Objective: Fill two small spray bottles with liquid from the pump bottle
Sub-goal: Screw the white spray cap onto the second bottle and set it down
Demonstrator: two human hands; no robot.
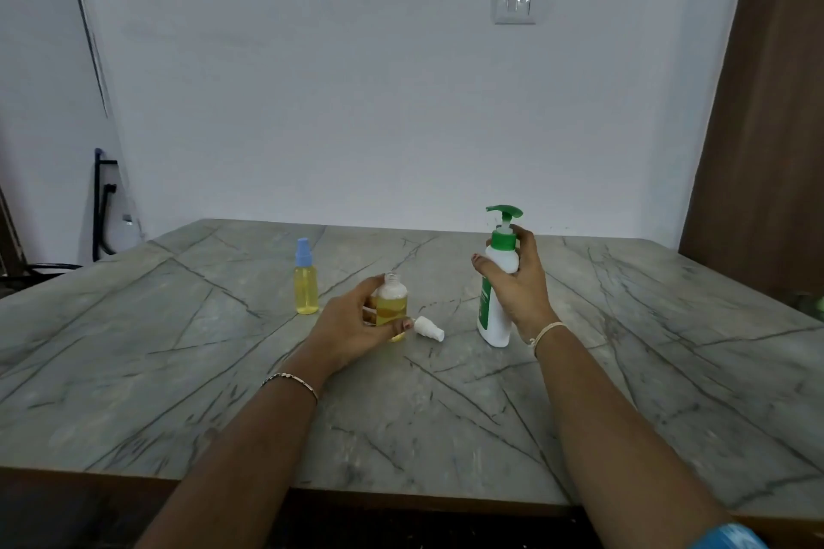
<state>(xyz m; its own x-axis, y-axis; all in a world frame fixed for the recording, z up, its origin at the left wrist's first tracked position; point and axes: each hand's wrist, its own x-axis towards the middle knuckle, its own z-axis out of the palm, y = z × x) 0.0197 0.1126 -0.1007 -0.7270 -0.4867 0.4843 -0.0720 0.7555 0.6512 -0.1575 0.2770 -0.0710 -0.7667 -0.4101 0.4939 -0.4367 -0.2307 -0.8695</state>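
Both forearms are reaching out over the grey marble-look table [223, 370], with a thin bracelet [292, 381] sitting on the left wrist and a pale thread band [546, 332] on the right one

The left hand [352, 330] is curling round the open small bottle [391, 303], thumb on one side and fingers on the other, and it's keeping it upright on the table roughly mid-frame. That bottle is showing yellow liquid most of the way up, with its neck uncapped. Its white spray top [429, 329] is lying on its side just to the right, right beside the fingertips

A bit further right, the right hand [519, 285] is gripping the white pump bottle [492, 325] around its shoulder, with fingers wrapping up near the green collar. The base looks like it's sitting on the table, and the green pump head is pointing left

Further back on the left, the second small bottle [306, 290] is standing by itself, blue cap on, full of yellow liquid, well apart from both hands

Behind it all a light switch [516, 1] is sitting on the pale wall
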